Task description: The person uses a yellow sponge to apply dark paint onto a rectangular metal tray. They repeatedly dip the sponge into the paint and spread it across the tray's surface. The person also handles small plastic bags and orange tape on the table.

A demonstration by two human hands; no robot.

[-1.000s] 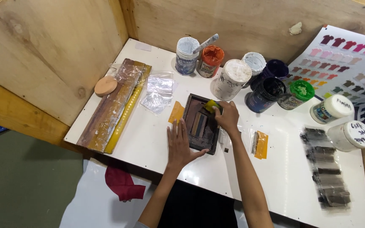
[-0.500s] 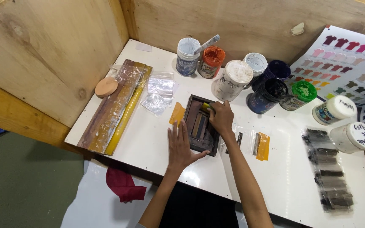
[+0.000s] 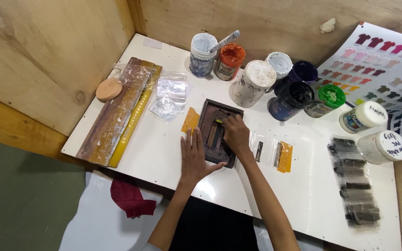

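Observation:
A small dark printing frame (image 3: 217, 117) lies on the white table (image 3: 164, 148). My left hand (image 3: 195, 155) rests flat on the table with fingers spread, its thumb against the frame's near left edge. My right hand (image 3: 236, 134) sits on top of the frame with fingers curled, pressing a small yellow-tipped tool (image 3: 219, 122) down on its mesh. An orange tape tab (image 3: 191, 119) sticks out from the frame's left side.
Several open paint jars (image 3: 257, 81) stand along the back. Squeegees (image 3: 119, 109) and a round sponge (image 3: 108, 88) lie left, clear bags (image 3: 169, 96) beside them. Small packets (image 3: 275, 153) lie right of the frame, dark strips (image 3: 355, 186) and a colour chart (image 3: 387, 65) further right.
My right hand has slid from the frame's far right corner toward its middle, nearer to me. My left hand has stayed in place.

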